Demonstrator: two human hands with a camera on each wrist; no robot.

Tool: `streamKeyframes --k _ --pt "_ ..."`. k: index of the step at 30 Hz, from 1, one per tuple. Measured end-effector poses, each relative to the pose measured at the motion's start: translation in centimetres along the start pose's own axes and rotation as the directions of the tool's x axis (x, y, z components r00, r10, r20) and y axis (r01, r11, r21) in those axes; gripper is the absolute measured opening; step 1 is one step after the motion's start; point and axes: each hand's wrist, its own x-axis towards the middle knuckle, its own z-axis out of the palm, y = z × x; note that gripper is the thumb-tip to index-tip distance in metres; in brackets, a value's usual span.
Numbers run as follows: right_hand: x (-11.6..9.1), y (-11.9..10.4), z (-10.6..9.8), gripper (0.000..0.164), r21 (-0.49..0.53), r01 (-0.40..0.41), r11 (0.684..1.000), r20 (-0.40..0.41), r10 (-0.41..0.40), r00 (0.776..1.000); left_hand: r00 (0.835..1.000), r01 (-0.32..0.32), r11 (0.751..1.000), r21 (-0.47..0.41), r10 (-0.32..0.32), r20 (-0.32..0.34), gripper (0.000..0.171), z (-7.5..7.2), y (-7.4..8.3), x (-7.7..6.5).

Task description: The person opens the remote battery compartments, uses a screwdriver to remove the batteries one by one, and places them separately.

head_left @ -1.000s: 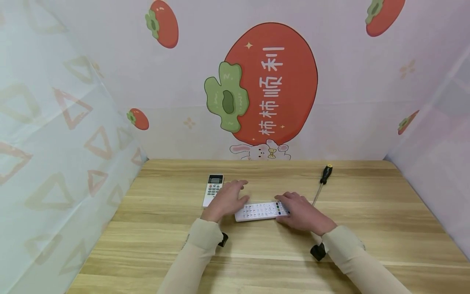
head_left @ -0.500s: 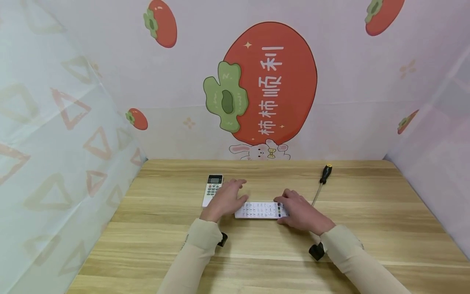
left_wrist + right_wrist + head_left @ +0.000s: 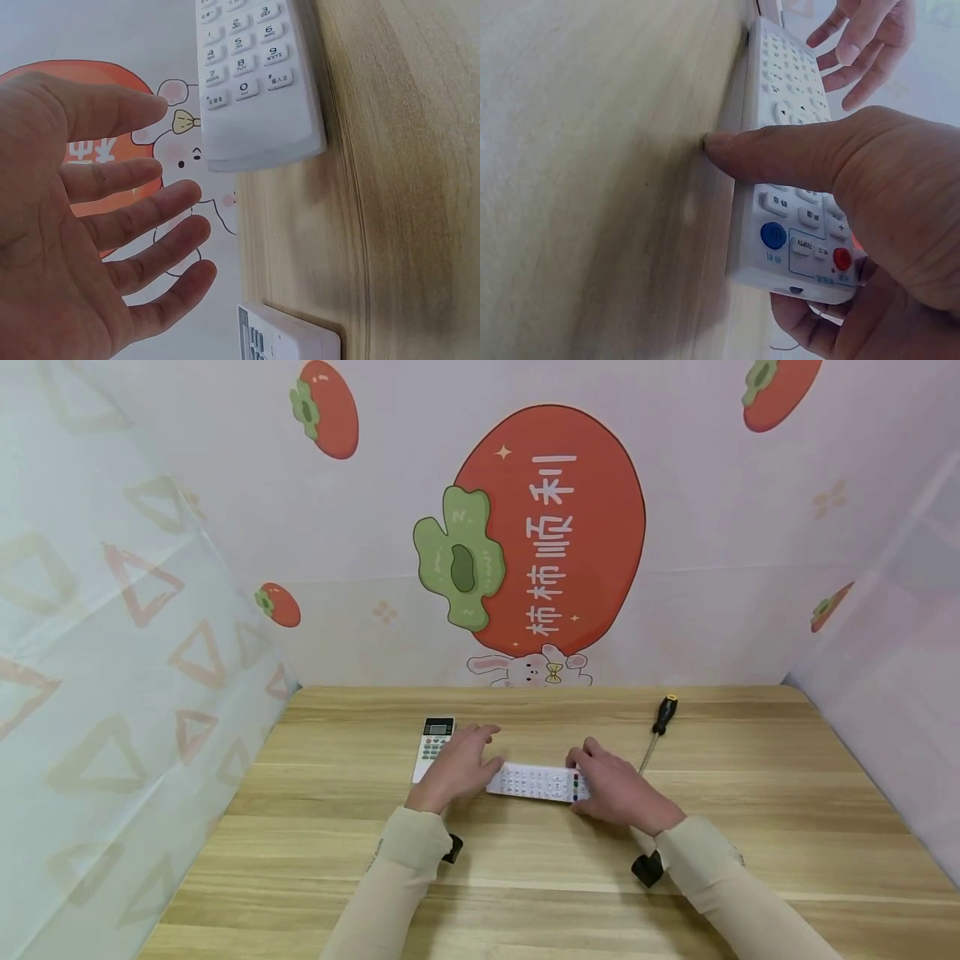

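Note:
A white TV remote control [image 3: 536,782] lies crosswise in the middle of the head view, buttons up. My right hand [image 3: 613,787] grips its right end; in the right wrist view the thumb crosses the buttons of the remote [image 3: 795,262], with fingers curled round the far edge. By the opposite end my left hand [image 3: 459,766] is held with fingers spread. The left wrist view shows this left hand [image 3: 97,210] apart from the remote [image 3: 259,131], holding nothing. A smaller white remote with a screen [image 3: 430,763] lies partly hidden behind the left hand.
Beyond my right hand a screwdriver [image 3: 664,717] with a black and yellow handle lies on the wooden table [image 3: 525,893]. Its shaft's lower end is hidden by the hand. A printed cloth backdrop [image 3: 705,635] stands along the table's back edge, with cloth at both sides.
The TV remote's left end has swung away from me, so it slants the other way. My right hand has shifted slightly while gripping it; the left hand stays nearly in place.

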Motion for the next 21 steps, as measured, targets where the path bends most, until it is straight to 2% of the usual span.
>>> streamKeyframes --k 9,21 --pt "0.13 0.19 -0.4 0.039 -0.022 0.003 1.0 -0.009 -0.004 1.0 1.0 -0.002 1.0 -0.025 0.002 0.001 0.051 -0.05 -0.49 -0.24" --pt "0.03 0.89 -0.22 0.036 0.008 0.025 1.0 -0.058 -0.025 0.998 1.0 0.001 1.0 -0.009 -0.001 0.006 0.05 -0.06 -0.86 -0.85"
